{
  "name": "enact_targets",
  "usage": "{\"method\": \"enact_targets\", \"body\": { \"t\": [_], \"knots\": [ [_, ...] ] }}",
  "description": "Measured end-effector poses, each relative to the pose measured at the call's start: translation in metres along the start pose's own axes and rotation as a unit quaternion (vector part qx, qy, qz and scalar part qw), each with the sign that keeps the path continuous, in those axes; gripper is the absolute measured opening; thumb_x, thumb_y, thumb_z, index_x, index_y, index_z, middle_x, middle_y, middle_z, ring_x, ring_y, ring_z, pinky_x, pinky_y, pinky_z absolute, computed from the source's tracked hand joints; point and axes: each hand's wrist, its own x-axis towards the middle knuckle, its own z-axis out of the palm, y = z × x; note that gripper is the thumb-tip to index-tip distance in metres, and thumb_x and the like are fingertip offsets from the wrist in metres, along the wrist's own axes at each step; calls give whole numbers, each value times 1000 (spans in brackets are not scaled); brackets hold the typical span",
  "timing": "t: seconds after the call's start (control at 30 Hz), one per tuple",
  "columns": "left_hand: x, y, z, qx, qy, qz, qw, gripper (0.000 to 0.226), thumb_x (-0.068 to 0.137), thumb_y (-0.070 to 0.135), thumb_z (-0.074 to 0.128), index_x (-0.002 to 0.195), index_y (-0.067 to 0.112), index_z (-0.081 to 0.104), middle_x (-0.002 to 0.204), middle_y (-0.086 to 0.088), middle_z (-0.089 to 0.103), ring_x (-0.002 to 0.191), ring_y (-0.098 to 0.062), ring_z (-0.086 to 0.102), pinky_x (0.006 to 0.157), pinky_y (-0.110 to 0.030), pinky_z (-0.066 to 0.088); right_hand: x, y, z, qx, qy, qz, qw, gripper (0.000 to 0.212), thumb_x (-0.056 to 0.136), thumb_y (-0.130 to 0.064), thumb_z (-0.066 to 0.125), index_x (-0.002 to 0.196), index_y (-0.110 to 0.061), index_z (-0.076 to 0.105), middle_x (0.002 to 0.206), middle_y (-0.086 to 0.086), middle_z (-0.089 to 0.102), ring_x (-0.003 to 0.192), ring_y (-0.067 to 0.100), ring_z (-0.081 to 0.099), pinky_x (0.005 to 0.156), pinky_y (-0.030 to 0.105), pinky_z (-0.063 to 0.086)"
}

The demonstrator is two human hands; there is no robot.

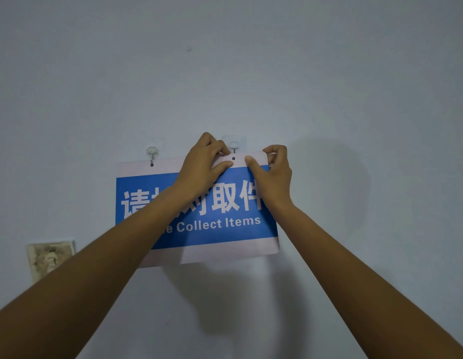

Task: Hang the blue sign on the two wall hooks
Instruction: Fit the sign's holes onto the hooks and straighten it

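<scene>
Head view: blue sign (199, 224) on the wall, left hole already over the left hook (152, 154), right hole (233, 158) just below the right hook (234, 147).
Left hand (202, 167) and right hand (273, 174) pinch the long, near-level top edge either side of that hole; it appears to need a slight lift.

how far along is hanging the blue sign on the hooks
Done: the left hook appears to pass through the blue sign's left hole. In hand: the left hand and right hand pinch its top edge, right hole just below the right hook. Left: seat that hole, release.
</scene>
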Motion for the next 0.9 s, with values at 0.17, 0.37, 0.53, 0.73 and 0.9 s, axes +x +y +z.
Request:
{"method": "enact_targets", "body": {
  "t": [0.17, 0.37, 0.53, 0.73, 0.9],
  "knots": [
    [-4, 1, 0, -16, 16, 7, 1000, 25, 85, 24, 68, 105, 10, 65, 105, -9, 54, 92, -19, 56, 82, -31, 51, -6, 3, 1, 40, 18, -12, 999, 37, 85, -32, 69, 104, -20, 39, 89, -11, 57, 78, 8, 67, 68, 15, 54],
    [-1, -2, -4, -12, -6, 23, 1000, 26, 85, 27, 68, 107, 14, 64, 106, -7, 55, 93, -15, 55, 85, -35, 52, -9, 8, 1, 55, 25, -18, 998, 38, 85, -34, 68, 105, -22, 39, 100, -5, 61, 81, 11, 69, 69, 14, 55],
    [7, -2, -9, -4, -68, 22, 997, 31, 89, 36, 61, 111, 14, 65, 110, -5, 59, 97, -15, 58, 88, -37, 51, -9, 11, 1, 58, 23, -16, 998, 38, 86, -34, 68, 106, -22, 39, 97, -9, 59, 78, 6, 68, 68, 12, 55],
    [18, -1, -13, 35, -142, 34, 989, 27, 91, 33, 57, 107, 14, 67, 106, -7, 58, 94, -23, 57, 85, -46, 49, -12, 17, 4, 79, 17, -15, 997, 37, 86, -30, 68, 105, -20, 39, 91, -20, 55, 74, -11, 65, 62, 5, 50],
    [23, -1, -13, 33, -148, 24, 988, 28, 91, 30, 57, 108, 11, 67, 106, -8, 60, 95, -24, 58, 87, -46, 49, -5, 15, 4, 79, 13, -27, 996, 37, 86, -30, 69, 105, -21, 39, 90, -21, 55, 73, -16, 63, 61, 5, 50]
  ]
}}
